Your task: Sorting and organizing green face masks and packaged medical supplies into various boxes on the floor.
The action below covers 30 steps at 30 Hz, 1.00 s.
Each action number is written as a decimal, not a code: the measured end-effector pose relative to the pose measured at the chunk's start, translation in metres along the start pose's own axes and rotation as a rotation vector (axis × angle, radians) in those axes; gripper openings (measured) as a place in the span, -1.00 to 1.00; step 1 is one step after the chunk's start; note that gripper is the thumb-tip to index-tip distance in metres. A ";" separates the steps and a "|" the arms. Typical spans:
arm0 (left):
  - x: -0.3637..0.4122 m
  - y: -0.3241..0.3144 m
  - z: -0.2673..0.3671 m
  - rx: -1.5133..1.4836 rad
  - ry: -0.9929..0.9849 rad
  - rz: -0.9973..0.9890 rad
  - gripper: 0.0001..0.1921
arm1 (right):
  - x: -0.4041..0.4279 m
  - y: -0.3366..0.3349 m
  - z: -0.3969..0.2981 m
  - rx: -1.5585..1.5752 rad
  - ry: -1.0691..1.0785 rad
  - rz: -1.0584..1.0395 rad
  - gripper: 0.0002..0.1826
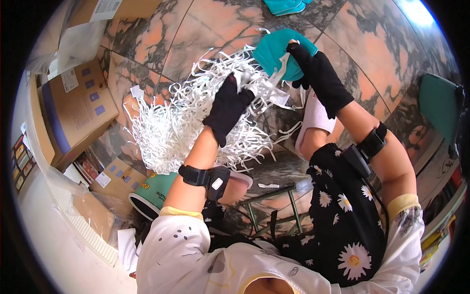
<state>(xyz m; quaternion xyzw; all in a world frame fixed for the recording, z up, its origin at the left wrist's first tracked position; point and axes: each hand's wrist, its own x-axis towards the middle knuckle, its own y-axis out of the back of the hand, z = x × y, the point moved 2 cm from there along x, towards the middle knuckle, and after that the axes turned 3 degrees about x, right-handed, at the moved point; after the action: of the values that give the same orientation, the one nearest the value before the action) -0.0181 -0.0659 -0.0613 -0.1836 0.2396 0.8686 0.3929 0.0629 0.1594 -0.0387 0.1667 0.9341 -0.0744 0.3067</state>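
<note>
My right hand (321,79), in a black fingertip-less glove, holds a flat teal piece (273,49) with seams, like a folded face mask. A white strap (282,69) hangs down beside its thumb across the teal piece. Lower and to the left, my left hand (227,110), gloved the same way, has blurred white straps (244,79) between thumb and fingers. The blur hides the exact grip. Under and around this hand spreads a large tangled pile of narrow white straps (161,136) on the marbled tile floor (209,25).
More teal pieces (288,6) lie at the top edge. Cardboard boxes (79,110) line the left side, with a green bin (158,191) below. A green metal frame (293,209) stands between my legs. At right is a teal-backed panel (438,106).
</note>
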 end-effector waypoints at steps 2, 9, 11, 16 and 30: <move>0.004 -0.005 0.018 -0.313 0.039 -0.003 -0.60 | -0.004 0.000 0.007 -0.015 -0.128 0.025 -0.54; 0.008 -0.040 0.058 -0.023 0.362 -0.215 -0.63 | -0.014 -0.016 -0.008 -0.356 0.549 0.003 -0.67; -0.009 -0.030 0.048 -0.069 0.393 -0.183 -0.62 | -0.012 -0.008 -0.021 0.031 0.179 0.005 -0.66; -0.022 -0.006 0.054 0.344 -0.184 0.117 -0.67 | -0.014 0.003 0.003 -0.041 -0.257 -0.072 -0.50; -0.029 -0.037 0.046 -0.625 0.193 -0.207 -0.84 | -0.045 -0.025 0.008 0.513 -0.615 -0.390 -0.75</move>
<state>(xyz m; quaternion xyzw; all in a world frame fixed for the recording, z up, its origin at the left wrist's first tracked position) 0.0223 -0.0362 -0.0184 -0.3995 -0.0219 0.8344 0.3792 0.0919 0.1225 -0.0171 0.0284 0.7648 -0.4063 0.4992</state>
